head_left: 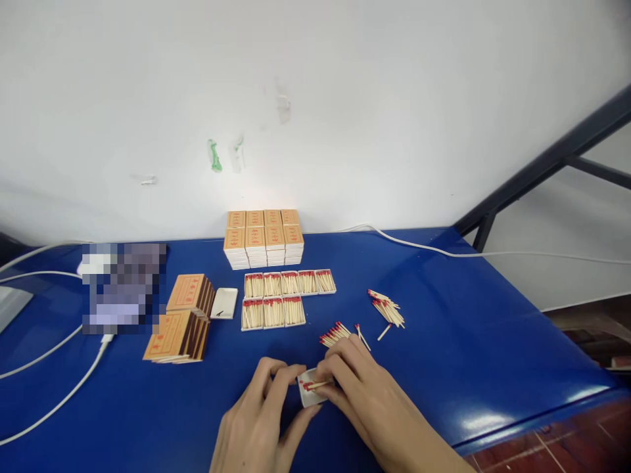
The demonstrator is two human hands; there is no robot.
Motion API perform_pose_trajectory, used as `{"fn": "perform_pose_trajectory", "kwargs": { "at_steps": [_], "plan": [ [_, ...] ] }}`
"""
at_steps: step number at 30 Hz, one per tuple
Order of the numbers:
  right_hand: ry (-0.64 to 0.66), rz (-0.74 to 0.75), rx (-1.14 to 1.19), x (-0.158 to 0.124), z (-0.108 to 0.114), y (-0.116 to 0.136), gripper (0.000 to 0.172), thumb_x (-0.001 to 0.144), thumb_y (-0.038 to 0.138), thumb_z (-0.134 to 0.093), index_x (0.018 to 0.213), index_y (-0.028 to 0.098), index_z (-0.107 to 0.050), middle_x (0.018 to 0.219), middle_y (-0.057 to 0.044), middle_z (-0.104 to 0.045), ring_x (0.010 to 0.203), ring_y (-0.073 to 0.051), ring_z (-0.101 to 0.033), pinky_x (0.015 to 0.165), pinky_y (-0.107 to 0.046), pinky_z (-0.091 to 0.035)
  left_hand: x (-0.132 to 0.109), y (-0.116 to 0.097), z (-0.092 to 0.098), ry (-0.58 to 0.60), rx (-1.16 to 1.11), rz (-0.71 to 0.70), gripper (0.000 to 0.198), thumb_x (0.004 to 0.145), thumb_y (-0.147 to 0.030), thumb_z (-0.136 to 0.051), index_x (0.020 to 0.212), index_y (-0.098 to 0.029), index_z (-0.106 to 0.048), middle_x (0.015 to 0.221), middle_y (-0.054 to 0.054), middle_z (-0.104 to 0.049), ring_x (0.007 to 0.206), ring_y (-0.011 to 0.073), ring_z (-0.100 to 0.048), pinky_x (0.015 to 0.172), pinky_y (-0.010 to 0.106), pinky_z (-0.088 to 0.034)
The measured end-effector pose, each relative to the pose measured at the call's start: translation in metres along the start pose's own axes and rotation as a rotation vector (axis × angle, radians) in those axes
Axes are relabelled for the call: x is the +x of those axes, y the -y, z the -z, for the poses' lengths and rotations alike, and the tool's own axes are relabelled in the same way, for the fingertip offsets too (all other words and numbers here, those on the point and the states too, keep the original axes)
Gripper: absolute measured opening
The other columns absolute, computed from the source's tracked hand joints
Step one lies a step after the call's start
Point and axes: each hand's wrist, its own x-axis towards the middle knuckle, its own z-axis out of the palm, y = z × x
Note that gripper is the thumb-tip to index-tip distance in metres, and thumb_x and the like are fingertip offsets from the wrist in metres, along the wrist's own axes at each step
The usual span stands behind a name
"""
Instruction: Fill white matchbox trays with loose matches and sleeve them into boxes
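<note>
My left hand point(261, 414) grips a small white matchbox tray point(304, 397) by its left side, thumb at the near edge and a finger at the far edge. Over the tray's right part, my right hand point(357, 391) pinches a few red-tipped matches point(315, 385), their heads pointing left into the tray. Just beyond my right fingers lies a loose pile of matches point(336, 334), partly covered by that hand. Farther off, several trays filled with matches point(283, 299) stand in two rows.
Closed matchboxes point(263, 236) are stacked against the wall. Flattened-looking orange covers point(180, 318) stand at left beside a white tray point(224, 303). Another match pile point(388, 310) lies right on the blue table point(458, 335). White cables point(81, 378) cross the left side, near a pixelated object point(128, 286).
</note>
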Motion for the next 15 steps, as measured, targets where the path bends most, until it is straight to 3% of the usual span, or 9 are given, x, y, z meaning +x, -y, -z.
{"fn": "perform_pose_trajectory", "kwargs": {
  "at_steps": [7,11,15],
  "plan": [
    [0.007,-0.014,0.007,0.001,0.010,0.005,0.021,0.117,0.020,-0.053,0.112,0.025,-0.073,0.113,-0.007,-0.071,0.104,-0.021,-0.071,0.086,-0.032,-0.064,0.000,-0.006,0.001,-0.014,-0.014,0.045,0.031,0.115,-0.055,-0.054,0.135,-0.033,-0.064,0.121,0.003,-0.070,0.063,0.0130,-0.070,0.065,0.029,-0.067],
    [0.016,-0.062,0.090,0.001,0.017,0.005,0.014,0.115,0.022,-0.059,0.114,0.025,-0.072,0.115,-0.006,-0.069,0.104,-0.020,-0.072,0.089,-0.032,-0.064,-0.001,-0.006,0.005,-0.022,-0.011,0.031,0.030,0.114,-0.054,-0.056,0.136,-0.034,-0.065,0.122,0.004,-0.070,0.064,0.0127,-0.070,0.067,0.028,-0.068],
    [-0.033,-0.051,0.107,0.000,0.016,0.001,0.019,0.116,0.024,-0.056,0.109,0.025,-0.073,0.109,-0.005,-0.068,0.099,-0.020,-0.070,0.088,-0.034,-0.063,-0.001,-0.006,0.003,-0.041,0.002,-0.005,0.032,0.116,-0.054,-0.052,0.135,-0.033,-0.067,0.121,0.004,-0.071,0.065,0.0130,-0.072,0.067,0.028,-0.068]
  ]
}}
